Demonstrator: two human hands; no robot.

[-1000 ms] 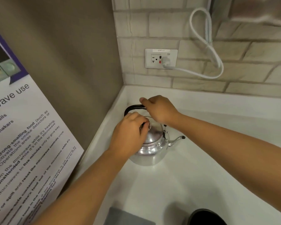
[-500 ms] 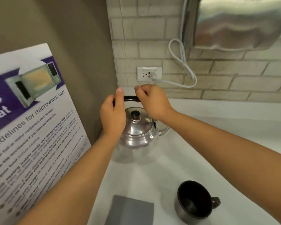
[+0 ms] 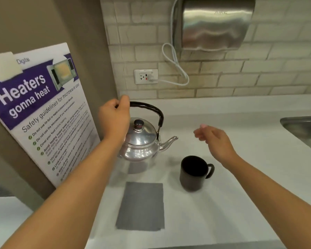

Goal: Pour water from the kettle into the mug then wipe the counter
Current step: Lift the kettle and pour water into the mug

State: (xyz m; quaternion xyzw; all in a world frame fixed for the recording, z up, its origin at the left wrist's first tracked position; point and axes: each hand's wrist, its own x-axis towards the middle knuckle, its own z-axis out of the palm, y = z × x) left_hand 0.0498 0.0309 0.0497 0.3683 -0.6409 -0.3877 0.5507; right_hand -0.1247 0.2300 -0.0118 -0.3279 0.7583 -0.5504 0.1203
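While left hand (image 3: 115, 117) grips kettle (image 3: 142, 141), cloth (image 3: 141, 206), mug (image 3: 194, 172) nearby

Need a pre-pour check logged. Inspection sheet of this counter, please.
Surface: white counter, no spill seen.
Job's things: steel kettle, lid on, spout toward the black mug; mug upright, looks empty; grey cloth flat in front.
Clutter: nothing seen.
Hands: left hand closed on kettle handle; right hand open, empty, above counter beyond the mug.
Cables: white cord looped, plugged into outlet.
Surroundings: hand dryer, microwave poster, sink edge.
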